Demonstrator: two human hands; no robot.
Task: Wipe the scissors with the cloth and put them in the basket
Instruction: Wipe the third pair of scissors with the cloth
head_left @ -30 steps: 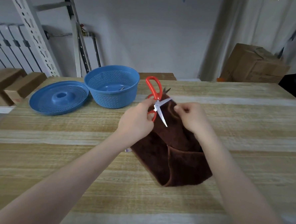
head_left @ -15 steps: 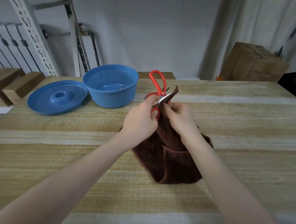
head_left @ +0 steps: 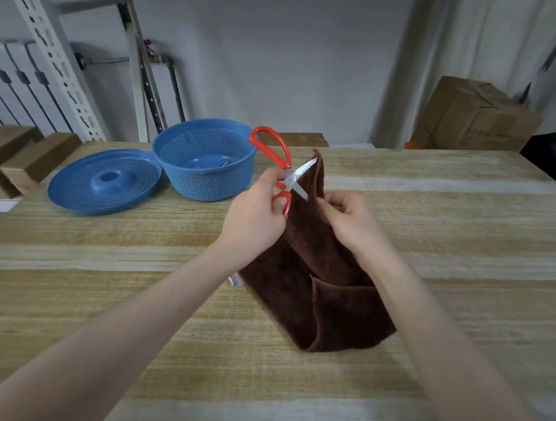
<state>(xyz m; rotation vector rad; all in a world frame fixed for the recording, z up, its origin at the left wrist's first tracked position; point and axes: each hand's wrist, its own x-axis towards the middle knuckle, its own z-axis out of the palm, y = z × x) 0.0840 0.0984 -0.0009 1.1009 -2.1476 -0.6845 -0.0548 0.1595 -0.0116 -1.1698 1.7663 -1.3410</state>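
Note:
Red-handled scissors (head_left: 282, 165) with their blades spread are held up over the middle of the wooden table (head_left: 135, 283). My left hand (head_left: 253, 218) grips the lower red handle loop. My right hand (head_left: 350, 224) pinches a dark brown cloth (head_left: 323, 294) and holds it up against one blade; a cloth corner stands beside the other blade's tip. The cloth's lower part lies folded on the table. A blue perforated basket (head_left: 204, 163) stands behind and left of the scissors, with something small and metallic inside.
A blue perforated lid (head_left: 104, 185) lies flat left of the basket. Wooden blocks (head_left: 26, 159) and a white metal rack (head_left: 52, 50) stand at the far left. A cardboard box (head_left: 474, 118) sits on the floor beyond the table's far right.
The scissors' blades have spread again after being nearly hidden behind the cloth. My right hand slid down and right along the cloth, away from the blades. My left hand kept its grip.

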